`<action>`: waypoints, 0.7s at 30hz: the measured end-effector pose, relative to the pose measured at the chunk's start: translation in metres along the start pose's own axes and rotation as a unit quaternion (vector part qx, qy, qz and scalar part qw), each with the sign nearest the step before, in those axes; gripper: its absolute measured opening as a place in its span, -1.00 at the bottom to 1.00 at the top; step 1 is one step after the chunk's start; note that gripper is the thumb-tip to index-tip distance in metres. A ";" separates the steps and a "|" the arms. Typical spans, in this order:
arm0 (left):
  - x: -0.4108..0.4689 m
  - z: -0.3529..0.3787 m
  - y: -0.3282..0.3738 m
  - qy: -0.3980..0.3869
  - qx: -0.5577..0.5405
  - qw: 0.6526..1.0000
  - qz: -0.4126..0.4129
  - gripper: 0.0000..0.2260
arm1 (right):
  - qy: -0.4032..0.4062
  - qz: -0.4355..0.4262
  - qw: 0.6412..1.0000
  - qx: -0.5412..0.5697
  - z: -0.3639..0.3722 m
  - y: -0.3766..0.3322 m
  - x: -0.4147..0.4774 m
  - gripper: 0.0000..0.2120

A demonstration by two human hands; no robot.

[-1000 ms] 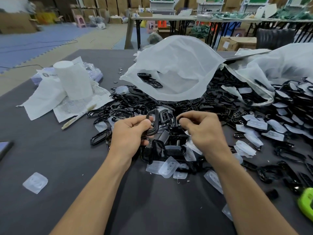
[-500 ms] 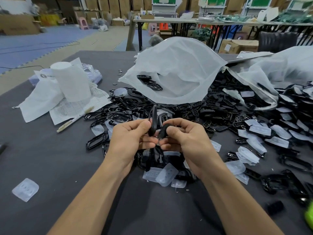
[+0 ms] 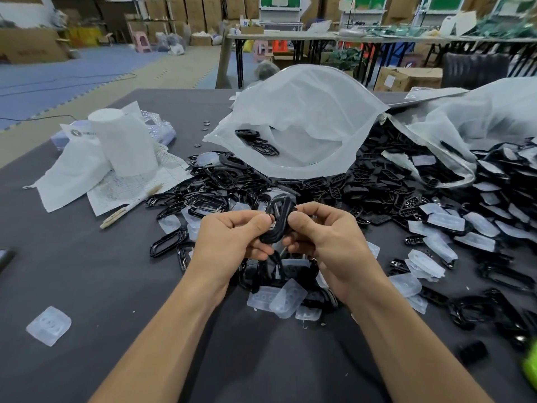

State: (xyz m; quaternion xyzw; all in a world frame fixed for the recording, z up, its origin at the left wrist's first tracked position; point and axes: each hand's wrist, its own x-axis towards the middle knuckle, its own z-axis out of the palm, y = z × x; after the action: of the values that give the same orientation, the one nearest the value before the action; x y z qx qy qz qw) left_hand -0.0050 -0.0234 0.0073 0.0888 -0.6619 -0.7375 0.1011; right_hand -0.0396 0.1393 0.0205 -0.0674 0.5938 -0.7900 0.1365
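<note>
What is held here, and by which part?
A black plastic frame, pinched from both sides: left hand on its left side, right hand on its right.

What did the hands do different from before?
The right hand moved left to meet the left hand, which already held the black frame. Now both hands pinch it together, a little nearer the body. The white bag and paper roll stayed put.

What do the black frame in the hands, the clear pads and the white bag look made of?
Black frame, pinched by left hand and right hand: probably glossy moulded plastic, by its bright highlights; coated metal is possible. Clear pads: frosted translucent plastic or silicone, with round dimples. White bag: thin, matt, creased, slightly see-through film or nonwoven.
</note>
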 end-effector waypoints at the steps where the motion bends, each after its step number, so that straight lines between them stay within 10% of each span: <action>1: -0.001 0.000 -0.001 0.002 0.011 1.000 0.008 -0.91 | -0.006 0.002 1.000 0.006 0.000 0.000 0.000 -0.87; 21: 0.000 0.000 -0.008 -0.013 0.057 0.998 0.027 -0.91 | 0.046 -0.008 0.999 0.011 0.000 0.011 0.003 -0.76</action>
State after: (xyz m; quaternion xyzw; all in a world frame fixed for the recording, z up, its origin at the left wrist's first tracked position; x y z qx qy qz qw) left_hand -0.0056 -0.0225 -0.0005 0.0670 -0.7065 -0.6964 0.1065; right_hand -0.0412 0.1356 0.0103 -0.0343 0.5902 -0.7999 0.1033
